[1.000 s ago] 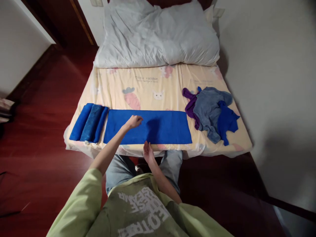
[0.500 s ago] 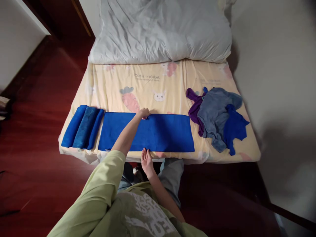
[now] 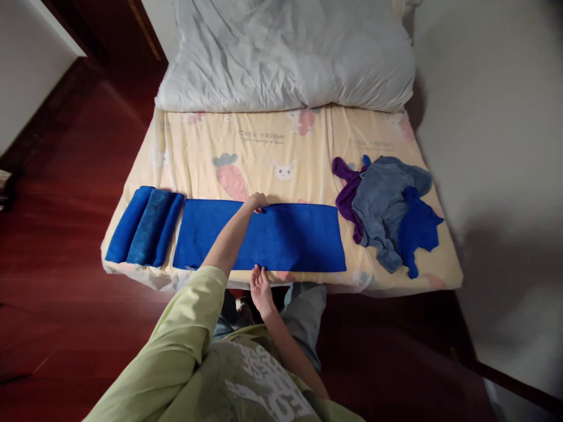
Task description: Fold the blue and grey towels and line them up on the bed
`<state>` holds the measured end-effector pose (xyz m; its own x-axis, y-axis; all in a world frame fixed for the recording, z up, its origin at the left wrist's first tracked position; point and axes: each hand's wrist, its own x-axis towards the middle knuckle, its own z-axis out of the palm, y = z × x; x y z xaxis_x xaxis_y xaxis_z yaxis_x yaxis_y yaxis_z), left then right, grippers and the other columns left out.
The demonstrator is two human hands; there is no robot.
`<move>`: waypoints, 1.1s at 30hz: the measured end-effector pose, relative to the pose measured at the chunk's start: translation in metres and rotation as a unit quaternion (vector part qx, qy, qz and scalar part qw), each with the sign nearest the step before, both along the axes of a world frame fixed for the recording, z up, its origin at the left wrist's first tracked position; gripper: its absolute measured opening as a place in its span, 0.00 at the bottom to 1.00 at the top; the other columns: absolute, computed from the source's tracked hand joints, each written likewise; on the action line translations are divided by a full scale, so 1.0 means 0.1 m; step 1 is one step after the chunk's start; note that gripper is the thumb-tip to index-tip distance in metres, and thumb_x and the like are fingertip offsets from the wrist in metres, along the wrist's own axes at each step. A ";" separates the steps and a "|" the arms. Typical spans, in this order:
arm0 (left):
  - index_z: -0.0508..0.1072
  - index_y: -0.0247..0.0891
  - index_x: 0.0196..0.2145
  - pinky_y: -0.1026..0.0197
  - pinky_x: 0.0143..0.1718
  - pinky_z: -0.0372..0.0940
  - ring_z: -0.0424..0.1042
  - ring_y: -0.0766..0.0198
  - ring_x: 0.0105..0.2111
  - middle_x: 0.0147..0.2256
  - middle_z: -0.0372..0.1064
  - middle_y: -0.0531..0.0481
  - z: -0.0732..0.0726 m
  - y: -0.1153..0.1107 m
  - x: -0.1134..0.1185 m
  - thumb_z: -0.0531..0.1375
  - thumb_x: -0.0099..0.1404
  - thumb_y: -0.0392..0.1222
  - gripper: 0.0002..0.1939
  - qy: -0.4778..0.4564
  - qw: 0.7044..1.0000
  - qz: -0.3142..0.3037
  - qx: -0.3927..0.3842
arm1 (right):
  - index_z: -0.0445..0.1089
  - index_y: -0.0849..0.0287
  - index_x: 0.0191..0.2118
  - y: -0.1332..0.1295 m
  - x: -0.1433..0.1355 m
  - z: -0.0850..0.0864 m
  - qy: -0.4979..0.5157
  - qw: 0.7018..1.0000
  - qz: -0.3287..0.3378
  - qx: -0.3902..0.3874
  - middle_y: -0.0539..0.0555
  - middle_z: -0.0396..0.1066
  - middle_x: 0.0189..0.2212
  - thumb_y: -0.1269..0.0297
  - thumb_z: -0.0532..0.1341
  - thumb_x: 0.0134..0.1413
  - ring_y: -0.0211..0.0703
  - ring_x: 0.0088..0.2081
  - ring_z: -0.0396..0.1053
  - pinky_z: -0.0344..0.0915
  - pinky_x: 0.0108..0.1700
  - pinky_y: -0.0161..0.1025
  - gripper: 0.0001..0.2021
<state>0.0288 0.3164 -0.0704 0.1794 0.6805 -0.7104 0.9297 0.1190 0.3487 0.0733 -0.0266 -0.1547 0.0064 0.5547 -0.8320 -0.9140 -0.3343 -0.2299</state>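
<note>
A blue towel (image 3: 303,237) lies flat as a long rectangle along the near edge of the bed. My left hand (image 3: 256,202) reaches across it, with its fingers closed on the middle of the far edge. My right hand (image 3: 262,291) is palm up at the middle of the near edge, its thumb and fingertips at the cloth; they appear to pinch it. Several rolled or folded blue towels (image 3: 152,225) lie side by side to the left. On the right is a loose heap with a grey-blue cloth (image 3: 380,196), a purple cloth (image 3: 349,190) and a blue cloth (image 3: 420,223).
A yellow bedsheet (image 3: 189,155) printed with carrots and rabbits covers the bed. A pale grey quilt (image 3: 285,58) is bunched at the back. Dark red flooring (image 3: 65,234) lies to the left, and a wall (image 3: 497,146) stands on the right.
Both hands stay at the same spots on the towel. The view has shifted very slightly; nothing else has visibly moved.
</note>
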 end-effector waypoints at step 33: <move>0.78 0.31 0.36 0.71 0.31 0.68 0.79 0.65 0.30 0.37 0.81 0.39 1.03 -0.31 -0.22 0.56 0.74 0.48 0.18 -0.111 0.979 0.075 0.155 | 0.76 0.58 0.39 -0.19 0.43 0.67 -0.186 0.976 0.020 0.109 0.58 0.81 0.47 0.60 0.69 0.56 0.48 0.51 0.78 0.74 0.58 0.44 0.08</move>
<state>0.0073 0.2859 0.0328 0.1876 0.8877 -0.4205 0.8070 0.1048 0.5812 0.1168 -0.0454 -0.0877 0.2606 0.7239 -0.6389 -0.7402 -0.2750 -0.6135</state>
